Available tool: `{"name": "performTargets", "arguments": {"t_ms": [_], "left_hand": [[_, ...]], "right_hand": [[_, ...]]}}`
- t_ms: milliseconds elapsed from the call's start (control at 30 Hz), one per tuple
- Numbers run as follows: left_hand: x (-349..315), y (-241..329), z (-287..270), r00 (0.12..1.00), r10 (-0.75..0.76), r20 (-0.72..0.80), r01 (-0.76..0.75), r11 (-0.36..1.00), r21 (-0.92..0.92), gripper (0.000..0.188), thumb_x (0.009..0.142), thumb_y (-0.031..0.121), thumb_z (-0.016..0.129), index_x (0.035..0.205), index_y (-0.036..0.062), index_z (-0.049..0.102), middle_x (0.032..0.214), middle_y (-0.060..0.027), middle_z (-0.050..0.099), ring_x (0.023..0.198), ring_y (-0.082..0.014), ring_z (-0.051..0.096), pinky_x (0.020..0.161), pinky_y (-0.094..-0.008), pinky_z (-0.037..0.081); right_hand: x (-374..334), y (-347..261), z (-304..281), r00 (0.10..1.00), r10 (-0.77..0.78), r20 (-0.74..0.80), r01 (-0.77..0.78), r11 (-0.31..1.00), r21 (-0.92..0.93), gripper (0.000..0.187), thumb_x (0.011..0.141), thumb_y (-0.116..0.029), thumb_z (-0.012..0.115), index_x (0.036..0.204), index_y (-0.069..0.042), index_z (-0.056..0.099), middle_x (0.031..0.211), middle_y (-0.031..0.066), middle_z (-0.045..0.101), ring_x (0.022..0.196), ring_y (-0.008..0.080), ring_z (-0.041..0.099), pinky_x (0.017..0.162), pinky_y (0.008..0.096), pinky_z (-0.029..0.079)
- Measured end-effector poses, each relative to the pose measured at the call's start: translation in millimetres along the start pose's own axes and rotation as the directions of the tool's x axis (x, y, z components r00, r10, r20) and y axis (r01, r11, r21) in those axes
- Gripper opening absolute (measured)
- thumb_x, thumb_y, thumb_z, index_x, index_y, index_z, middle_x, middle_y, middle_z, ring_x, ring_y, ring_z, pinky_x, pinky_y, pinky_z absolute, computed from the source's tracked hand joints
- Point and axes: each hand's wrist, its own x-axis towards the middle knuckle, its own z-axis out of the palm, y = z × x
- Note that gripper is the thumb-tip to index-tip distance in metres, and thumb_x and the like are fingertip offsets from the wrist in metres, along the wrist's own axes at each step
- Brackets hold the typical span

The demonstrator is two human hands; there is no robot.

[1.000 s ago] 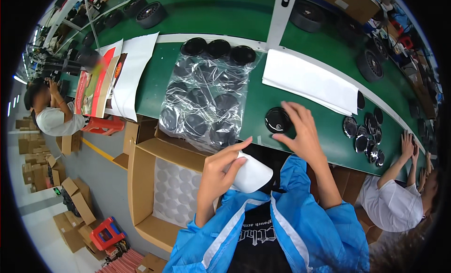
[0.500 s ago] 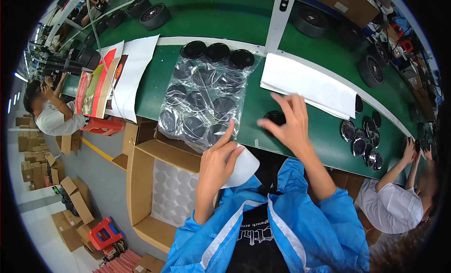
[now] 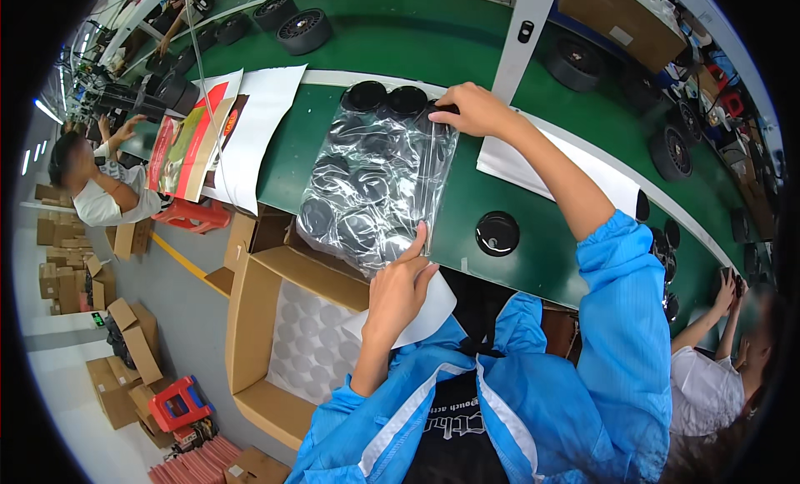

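Note:
My right hand point(image 3: 477, 111) is closed on a black round cap point(image 3: 442, 114) at the far right corner of the clear plastic wrap. Two more bare black caps, one of them a glossy cap point(image 3: 365, 96), sit in a row beside it. Under the clear plastic wrap point(image 3: 371, 184) lie several more black discs. My left hand point(image 3: 400, 292) is near the wrap's near edge, index finger stretched out and the other fingers curled over a white sheet point(image 3: 435, 307), which hangs above my lap. A single black cap point(image 3: 497, 233) rests on the green table, right of the wrap.
An open cardboard box point(image 3: 250, 317) with a sheet of round pale pieces point(image 3: 304, 342) stands at my left. White paper point(image 3: 533, 163) lies right of the wrap. Printed cardboard point(image 3: 196, 142) is at the left. Wheels point(image 3: 303, 32) stand beyond the ledge; a co-worker point(image 3: 708, 384) sits at right.
My right hand has left the single cap on the table and reached up and left to the far row of caps. My left hand has shifted only slightly, still with the white sheet.

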Motion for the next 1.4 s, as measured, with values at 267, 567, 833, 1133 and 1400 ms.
{"name": "performTargets", "arguments": {"t_ms": [267, 567, 833, 1133, 1400], "left_hand": [[-3.0, -4.8, 3.8, 1.0, 0.001, -0.026, -0.003, 0.999, -0.052, 0.027, 0.1, 0.017, 0.075, 0.083, -0.0038, 0.067, 0.156, -0.0086, 0.062, 0.078, -0.0441, 0.073, 0.069, -0.0505, 0.056], [1.2, 1.7, -0.8, 0.999, -0.016, 0.036, 0.018, 0.999, -0.04, 0.032, 0.101, 0.017, 0.075, 0.08, -0.0033, 0.064, 0.157, -0.0101, 0.062, 0.077, -0.044, 0.072, 0.067, -0.0489, 0.055], [-23.5, 26.6, -32.3, 0.974, 0.113, -0.196, -0.171, 0.934, -0.314, 0.029, 0.1, 0.008, 0.073, 0.079, -0.0081, 0.061, 0.153, -0.0214, 0.066, 0.064, -0.0103, 0.054, 0.059, -0.0302, 0.043], [-18.2, 22.3, -15.4, 0.992, 0.123, 0.031, -0.087, 0.841, -0.534, 0.024, 0.108, 0.008, 0.065, 0.093, -0.0108, 0.07, 0.139, -0.0202, 0.076, 0.078, -0.0069, 0.063, 0.066, -0.0241, 0.05], [-11.6, 37.0, -4.5, 0.997, 0.023, 0.072, 0.028, 0.779, -0.627, 0.025, 0.111, 0.011, 0.064, 0.108, -0.0095, 0.077, 0.124, -0.0124, 0.082, 0.079, -0.0052, 0.066, 0.067, -0.0214, 0.052]], "right_hand": [[51.2, -14.3, -20.3, 0.994, 0.057, -0.098, -0.068, 0.991, -0.115, 0.036, 0.107, -0.029, 0.069, 0.095, 0.003, 0.079, 0.1, 0.0242, 0.078, 0.094, 0.0478, 0.073, 0.082, 0.0531, 0.06], [37.5, -37.7, -60.1, 0.679, 0.079, -0.73, -0.047, 0.997, 0.065, 0.027, 0.107, -0.024, 0.071, 0.112, 0.002, 0.072, 0.104, 0.0245, 0.077, 0.088, 0.0431, 0.074, 0.08, 0.0467, 0.06], [-272.1, -81.6, -14.2, 0.628, 0.713, -0.313, -0.421, 0.649, 0.634, 0.029, 0.106, -0.018, 0.074, 0.13, -0.001, 0.076, 0.112, 0.0044, 0.078, 0.093, 0.0129, 0.07, 0.08, 0.0315, 0.057], [-316.5, -103.7, 3.5, 0.723, 0.489, -0.488, -0.473, 0.865, 0.165, 0.06, 0.088, -0.018, 0.088, 0.144, -0.003, 0.069, 0.135, 0.0148, 0.069, 0.115, 0.037, 0.064, 0.098, 0.0451, 0.053], [-333.9, -97.1, 21.9, 0.757, 0.455, -0.469, -0.473, 0.877, 0.087, 0.073, 0.081, -0.026, 0.094, 0.147, -0.006, 0.068, 0.132, 0.0138, 0.065, 0.118, 0.0354, 0.06, 0.106, 0.0475, 0.046]]}}
